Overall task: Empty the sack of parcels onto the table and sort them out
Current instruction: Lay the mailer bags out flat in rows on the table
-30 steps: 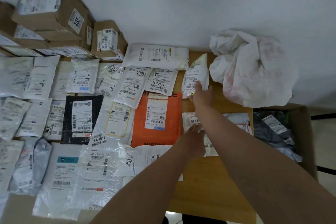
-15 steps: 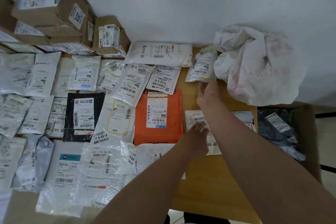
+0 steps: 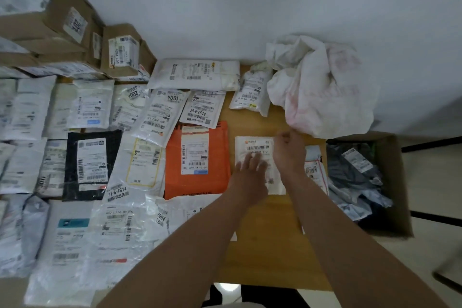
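Both hands lie on the white parcel [image 3: 255, 150]: left hand [image 3: 250, 167] flat, fingers spread; right hand [image 3: 288, 150] curled, grip unclear, at its far-right corner.

I am looking down at a wooden table [image 3: 270, 252] standing against a plain pale wall [image 3: 250, 2]. To the right I am seeing light floor [image 3: 435, 182] crossed by dark lines, all evenly, softly lit.

Crumpled white sack [image 3: 322, 85] lies empty by the wall; labelled parcels [image 3: 140, 132] cover the table [image 3: 265, 245].
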The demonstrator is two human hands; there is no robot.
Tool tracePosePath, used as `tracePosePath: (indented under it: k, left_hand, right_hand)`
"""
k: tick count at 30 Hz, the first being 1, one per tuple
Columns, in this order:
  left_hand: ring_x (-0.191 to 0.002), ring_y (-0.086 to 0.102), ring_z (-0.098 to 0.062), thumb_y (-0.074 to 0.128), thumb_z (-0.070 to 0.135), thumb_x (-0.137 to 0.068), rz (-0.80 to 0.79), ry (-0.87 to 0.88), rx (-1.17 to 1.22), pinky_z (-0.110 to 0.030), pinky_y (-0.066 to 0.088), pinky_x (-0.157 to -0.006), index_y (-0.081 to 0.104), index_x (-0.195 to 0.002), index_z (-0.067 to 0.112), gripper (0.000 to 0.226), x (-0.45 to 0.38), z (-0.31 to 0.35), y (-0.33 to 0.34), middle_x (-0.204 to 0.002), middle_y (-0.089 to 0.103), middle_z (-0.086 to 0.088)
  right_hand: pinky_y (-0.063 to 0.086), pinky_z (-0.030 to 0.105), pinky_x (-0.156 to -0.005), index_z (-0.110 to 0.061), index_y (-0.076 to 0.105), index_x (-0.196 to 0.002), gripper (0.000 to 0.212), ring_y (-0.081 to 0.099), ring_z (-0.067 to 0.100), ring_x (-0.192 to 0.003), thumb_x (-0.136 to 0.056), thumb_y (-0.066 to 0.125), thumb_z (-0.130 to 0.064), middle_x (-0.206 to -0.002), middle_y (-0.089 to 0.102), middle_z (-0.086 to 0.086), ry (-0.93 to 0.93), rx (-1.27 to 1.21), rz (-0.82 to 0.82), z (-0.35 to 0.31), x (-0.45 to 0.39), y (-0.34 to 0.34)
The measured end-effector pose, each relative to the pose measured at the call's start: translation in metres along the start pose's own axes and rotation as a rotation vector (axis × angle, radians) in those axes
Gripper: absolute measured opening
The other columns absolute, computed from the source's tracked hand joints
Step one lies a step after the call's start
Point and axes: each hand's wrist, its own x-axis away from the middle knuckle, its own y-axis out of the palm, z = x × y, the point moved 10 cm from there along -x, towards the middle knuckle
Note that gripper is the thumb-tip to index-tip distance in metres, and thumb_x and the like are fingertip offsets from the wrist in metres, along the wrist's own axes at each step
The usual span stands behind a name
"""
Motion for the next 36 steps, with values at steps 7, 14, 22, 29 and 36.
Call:
tracePosePath:
  k: [7, 14, 22, 29, 36]
  left_hand:
    - [-0.148, -0.016, -0.03, 0.04, 0.033, -0.096, 0.033, -0.111, -0.124, -0.048, -0.002, -0.121, 0.001, -0.156, 0.019, 0.073, -0.016, -0.019, -0.021, -0.162, -0.016, -0.009]
    - [-0.149, -0.011, -0.03, 0.048, 0.035, -0.092, 0.039, -0.116, -0.099, -0.045, 0.003, -0.122, 0.002, -0.156, 0.02, 0.08, -0.024, -0.02, -0.029, -0.162, -0.012, -0.01]
    - [-0.15, -0.002, -0.031, 0.048, 0.033, -0.093, 0.154, -0.147, -0.054, -0.045, 0.008, -0.121, 0.009, -0.155, 0.018, 0.075, -0.017, -0.018, -0.042, -0.162, -0.004, -0.012]
    - [-0.148, 0.01, -0.03, 0.046, 0.04, -0.094, 0.144, -0.115, -0.029, -0.045, 0.013, -0.119, 0.02, -0.152, 0.021, 0.066, -0.001, -0.015, -0.025, -0.161, 0.009, -0.011]
    - [-0.147, 0.014, -0.029, 0.05, 0.033, -0.093, 0.21, -0.135, 0.029, -0.045, 0.017, -0.117, 0.025, -0.15, 0.02, 0.064, 0.01, -0.017, -0.041, -0.159, 0.015, -0.009]
  right_hand:
    - [0.03, 0.061, -0.104, -0.021, 0.053, -0.135, 0.061, 0.031, 0.045, -0.136, -0.079, 0.059, -0.046, -0.148, 0.04, 0.014, -0.272, 0.747, 0.086, 0.078, 0.027, -0.071]
    - [0.021, 0.055, -0.115, -0.026, 0.012, -0.157, 0.078, 0.011, 0.043, -0.146, -0.093, 0.049, -0.054, -0.164, 0.005, 0.01, -0.181, 0.951, -0.114, 0.119, 0.027, -0.057]
    - [0.027, 0.048, -0.112, -0.019, 0.034, -0.148, 0.072, 0.028, 0.042, -0.139, -0.092, 0.042, -0.064, -0.161, 0.015, 0.016, -0.282, 0.903, -0.071, 0.08, -0.009, -0.029]
    - [0.022, 0.057, -0.116, -0.009, 0.033, -0.148, 0.071, 0.016, 0.042, -0.147, -0.09, 0.03, -0.05, -0.159, 0.022, 0.018, -0.296, 0.786, -0.049, 0.084, 0.034, -0.021]
    - [0.014, 0.051, -0.121, -0.011, 0.014, -0.156, 0.071, 0.0, 0.036, -0.15, -0.094, 0.016, -0.047, -0.164, 0.002, 0.012, -0.31, 0.808, -0.139, 0.09, 0.02, -0.013]
